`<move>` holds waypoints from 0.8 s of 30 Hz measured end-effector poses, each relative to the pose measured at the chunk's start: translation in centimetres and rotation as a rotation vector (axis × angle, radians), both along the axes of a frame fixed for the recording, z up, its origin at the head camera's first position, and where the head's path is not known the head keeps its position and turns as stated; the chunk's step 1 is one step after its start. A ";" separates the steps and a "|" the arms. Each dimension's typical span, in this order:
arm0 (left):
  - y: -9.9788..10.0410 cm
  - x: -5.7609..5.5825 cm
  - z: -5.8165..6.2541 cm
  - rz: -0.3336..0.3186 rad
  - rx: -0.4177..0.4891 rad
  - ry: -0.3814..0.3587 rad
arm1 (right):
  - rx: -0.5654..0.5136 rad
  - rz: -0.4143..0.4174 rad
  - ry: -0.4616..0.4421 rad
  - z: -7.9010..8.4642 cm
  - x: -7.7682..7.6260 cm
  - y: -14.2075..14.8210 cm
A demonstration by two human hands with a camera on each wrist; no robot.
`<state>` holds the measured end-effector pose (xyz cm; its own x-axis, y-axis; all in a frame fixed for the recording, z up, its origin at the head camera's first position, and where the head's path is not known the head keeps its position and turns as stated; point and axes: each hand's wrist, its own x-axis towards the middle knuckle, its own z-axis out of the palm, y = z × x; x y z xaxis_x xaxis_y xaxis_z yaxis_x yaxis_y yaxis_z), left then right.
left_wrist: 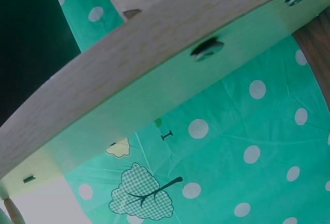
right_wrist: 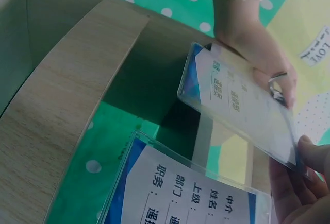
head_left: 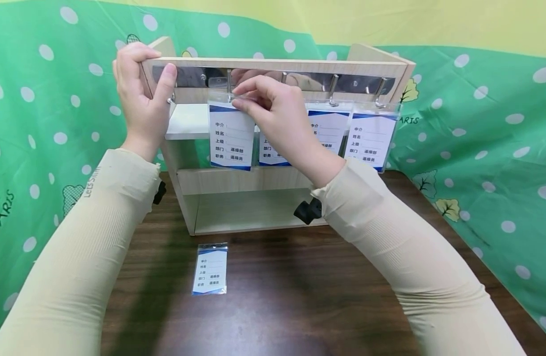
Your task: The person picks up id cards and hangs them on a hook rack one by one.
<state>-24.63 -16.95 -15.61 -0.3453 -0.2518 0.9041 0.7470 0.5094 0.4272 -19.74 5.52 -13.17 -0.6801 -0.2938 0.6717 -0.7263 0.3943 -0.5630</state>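
Note:
My right hand (head_left: 279,109) pinches the top edge of a clear badge holder (head_left: 233,141) with a blue and white card, at the second hook from the left. Whether the hook passes through its slot is hidden by my fingers. My left hand (head_left: 141,94) grips the upper left corner of the wooden shelf (head_left: 273,63), thumb on the front and fingers over the top. In the right wrist view the pinched badge holder (right_wrist: 237,100) is tilted, with my left hand (right_wrist: 258,44) beyond it. Another badge holder (head_left: 210,269) lies flat on the table.
More badge holders hang to the right, one partly behind my right hand, others at the right hooks (head_left: 373,138). The leftmost hook (head_left: 170,100) carries no badge. A metal strip (head_left: 188,77) backs the hooks. The shelf stands on a dark wooden table (head_left: 273,296) before a dotted green cloth (head_left: 68,59).

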 end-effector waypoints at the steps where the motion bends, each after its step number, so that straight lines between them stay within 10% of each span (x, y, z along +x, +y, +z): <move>1: 0.0 0.0 0.0 -0.002 0.000 0.002 | 0.004 0.000 0.007 0.0 -0.1 -0.1; 24: 0.5 0.0 0.0 -0.026 0.002 0.025 | 0.101 -0.059 0.086 -0.6 -1.5 -1.1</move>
